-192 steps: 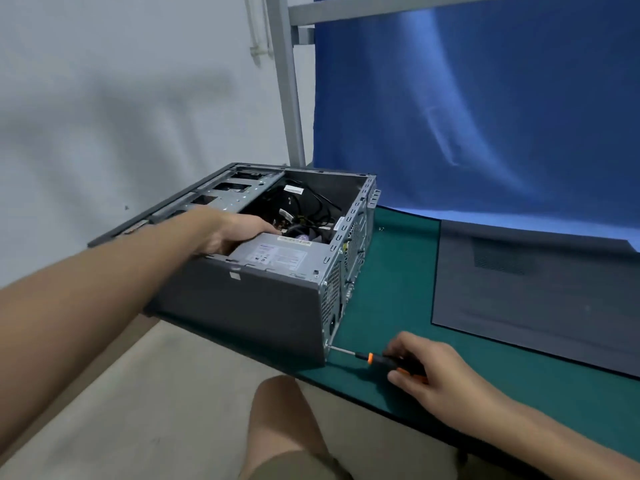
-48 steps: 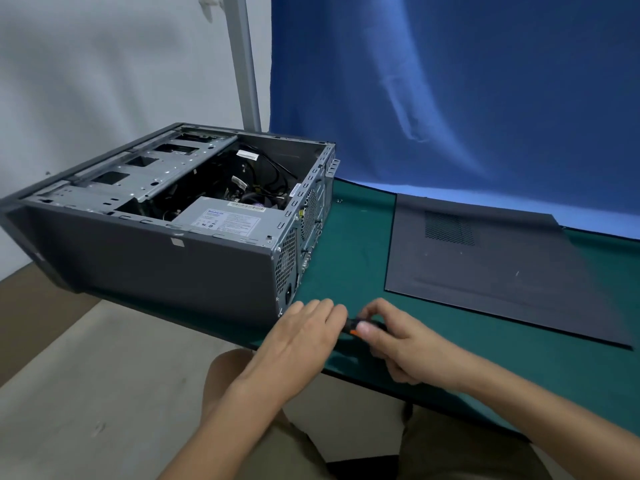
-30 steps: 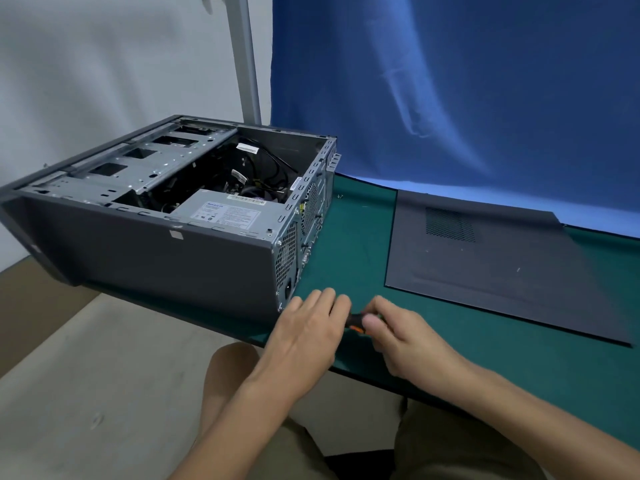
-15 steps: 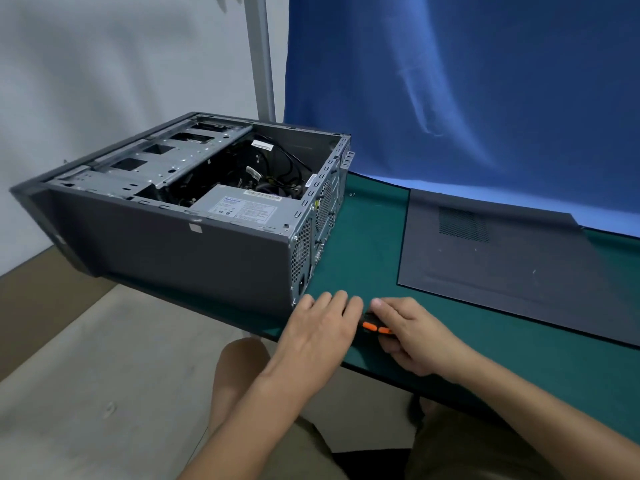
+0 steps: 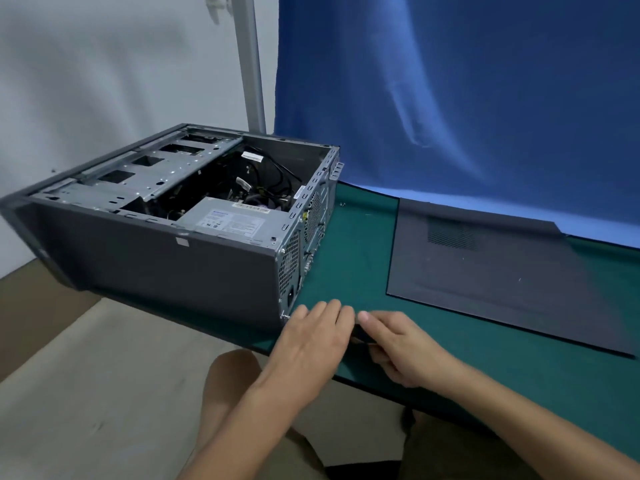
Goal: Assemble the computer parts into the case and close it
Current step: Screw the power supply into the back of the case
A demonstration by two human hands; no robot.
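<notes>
The open case (image 5: 156,265) sits on the green mat (image 5: 353,244), with the side panel (image 5: 502,282) flat to its right. Our straight-fingered left hand (image 5: 311,337) hides most of the screwdriver (image 5: 360,336) that our right hand (image 5: 405,348) grips.

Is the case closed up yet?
Open. The case is uncovered on top, power supply and cables visible; the side panel lies flat on the mat.

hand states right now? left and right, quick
left hand: open, fingers straight, laid flat by the case corner.
right hand: closed, holding the screwdriver.
</notes>
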